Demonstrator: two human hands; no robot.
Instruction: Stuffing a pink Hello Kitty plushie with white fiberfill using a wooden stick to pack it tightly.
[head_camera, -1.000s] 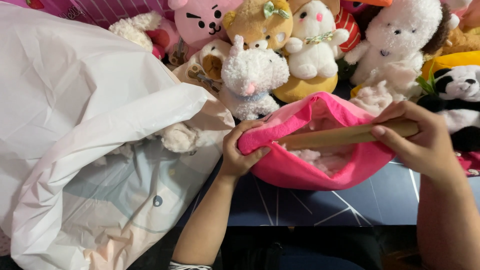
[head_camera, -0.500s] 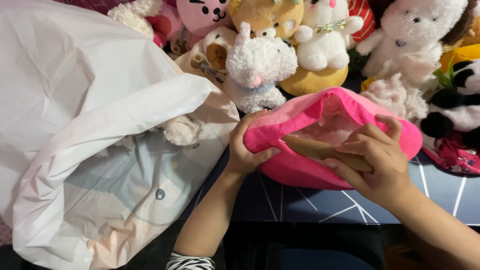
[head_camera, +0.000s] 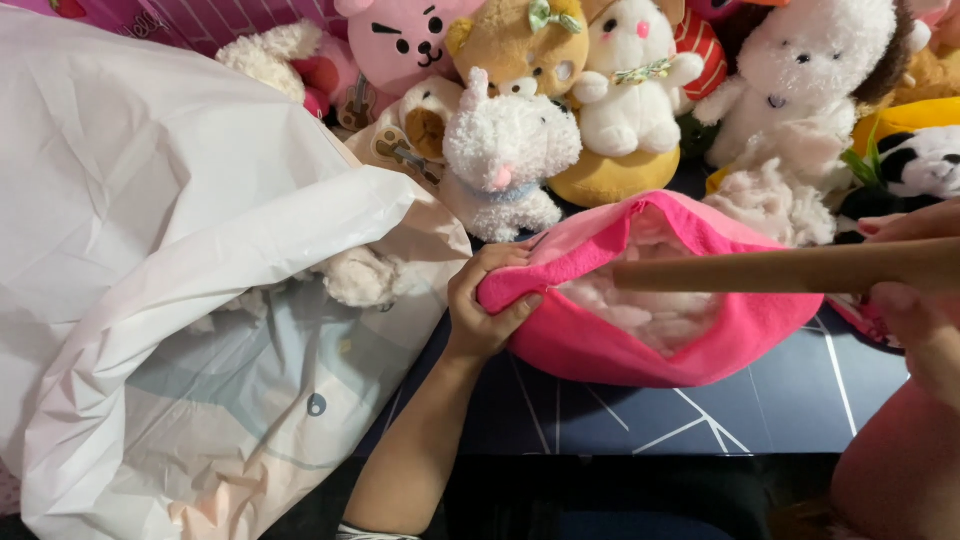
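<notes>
A pink fabric plush shell (head_camera: 640, 345) lies open on the dark surface, with white stuffing (head_camera: 650, 300) showing inside. My left hand (head_camera: 487, 300) is clenched on the shell's left rim and holds the opening apart. My right hand (head_camera: 915, 275), at the right edge of the view, grips a long brown wooden stick (head_camera: 780, 268). The stick lies almost level and its tip reaches into the stuffing inside the shell.
A big white plastic bag (head_camera: 180, 260) fills the left side, with loose stuffing (head_camera: 355, 275) at its mouth. Several plush toys (head_camera: 510, 150) crowd the back, beside a clump of white stuffing (head_camera: 775, 200). A dark mat with white lines (head_camera: 620, 420) lies under the shell.
My right hand has drawn back to the right, out of the shell's opening. It now holds the stick by its far end, and only the stick's tip stays in the stuffing.
</notes>
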